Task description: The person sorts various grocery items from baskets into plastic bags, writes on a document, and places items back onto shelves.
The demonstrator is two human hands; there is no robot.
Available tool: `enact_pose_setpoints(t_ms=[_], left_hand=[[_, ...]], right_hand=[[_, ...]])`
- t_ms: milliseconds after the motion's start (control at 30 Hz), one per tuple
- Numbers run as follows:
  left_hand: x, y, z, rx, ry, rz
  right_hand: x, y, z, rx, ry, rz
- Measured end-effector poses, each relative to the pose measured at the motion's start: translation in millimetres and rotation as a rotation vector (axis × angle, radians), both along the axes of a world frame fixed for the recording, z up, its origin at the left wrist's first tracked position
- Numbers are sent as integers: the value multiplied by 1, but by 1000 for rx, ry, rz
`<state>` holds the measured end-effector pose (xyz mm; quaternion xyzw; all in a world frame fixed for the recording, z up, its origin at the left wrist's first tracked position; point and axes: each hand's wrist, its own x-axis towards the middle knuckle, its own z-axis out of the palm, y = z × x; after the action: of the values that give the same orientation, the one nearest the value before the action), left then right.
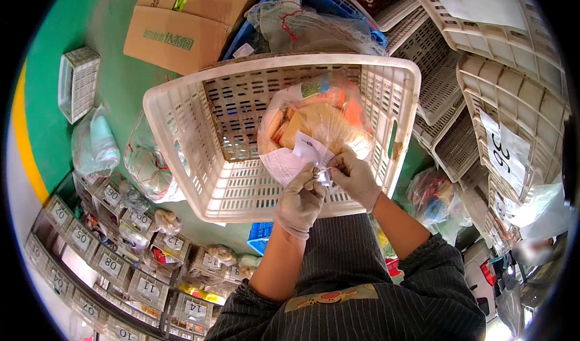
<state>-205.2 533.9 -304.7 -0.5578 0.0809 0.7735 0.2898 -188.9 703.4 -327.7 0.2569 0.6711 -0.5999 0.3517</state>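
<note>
A clear plastic bag [323, 120] packed with orange and tan packets lies in a white slatted basket [226, 187]. My left hand [300, 203], in a pale glove, closes on the gathered neck of the bag. Gloved as well, my right hand [356, 178] pinches the same neck from the other side, fingers together. A white paper slip [290, 161] with print on it hangs at the neck, partly beneath my fingers. What exactly ties the neck is too small to make out.
Left of the basket lie net bags [151, 159] and a small white crate [78, 82]. A cardboard box [181, 29] and a blue crate [238, 42] stand beyond it. Stacked white crates [504, 111] rise on the right; numbered bins [112, 262] line the lower left.
</note>
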Motion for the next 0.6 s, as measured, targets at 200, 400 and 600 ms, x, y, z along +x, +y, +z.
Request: enact_pose_setpoints(t_ms=[200, 400, 600], left_hand=[[-6, -1, 12, -995, 820, -1231], [-14, -19, -13, -324, 607, -1063], [-29, 1, 0, 221, -283, -128]], right_hand=[[-4, -17, 21, -157, -101, -169], [-5, 0, 18, 214, 214, 268], [7, 0, 10, 532, 676, 762]])
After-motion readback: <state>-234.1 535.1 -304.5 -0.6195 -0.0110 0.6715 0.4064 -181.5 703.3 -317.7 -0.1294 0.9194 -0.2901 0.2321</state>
